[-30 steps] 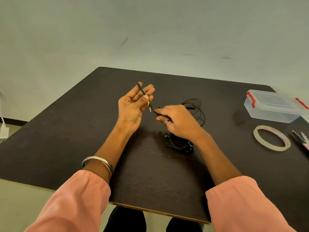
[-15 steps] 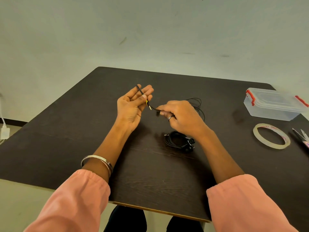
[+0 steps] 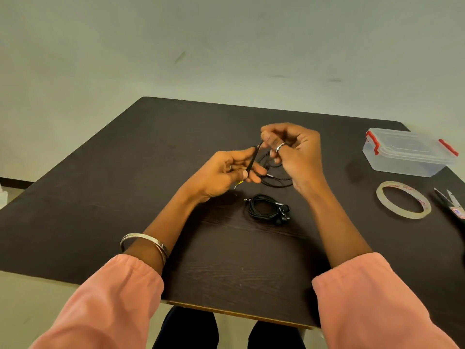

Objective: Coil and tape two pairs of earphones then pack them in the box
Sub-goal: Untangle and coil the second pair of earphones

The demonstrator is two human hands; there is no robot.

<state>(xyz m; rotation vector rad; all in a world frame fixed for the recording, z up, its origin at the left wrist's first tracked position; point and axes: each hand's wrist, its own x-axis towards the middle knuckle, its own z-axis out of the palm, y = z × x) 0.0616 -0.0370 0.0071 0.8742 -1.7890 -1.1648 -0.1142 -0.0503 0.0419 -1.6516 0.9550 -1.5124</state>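
Earphones come in two pairs on my feed. One earphone cable [image 3: 254,158], black, is up off the table [image 3: 105,197], stretched between both hands. My left hand [image 3: 224,172] has its grip closed on the cable: the thumb presses it against the curled fingers, and the plug end with a yellow band [image 3: 238,183] pokes out below the palm. My right hand [image 3: 294,152], wearing a ring, pinches the same cable a bit higher, fingertips bunched at the top of the strand, so that grip is clamped on the cable too. The rest of that cable trails in loose loops [image 3: 276,181] on the table under the right hand.

The second pair, a coiled bundle [image 3: 268,210] with its earbuds showing at the right edge, lies on the table just nearer to me than the hands, touched by neither.

Over to the right sits the clear plastic box [image 3: 407,153] with red latches, lid on. Nearer than the box lies a roll of clear tape [image 3: 402,202], flat on the table, and just beside that, at the frame edge, a pair of scissors [image 3: 450,204], partly cut off. Pink sleeves cover both forearms, and a metal bangle [image 3: 143,241] sits on the left wrist.
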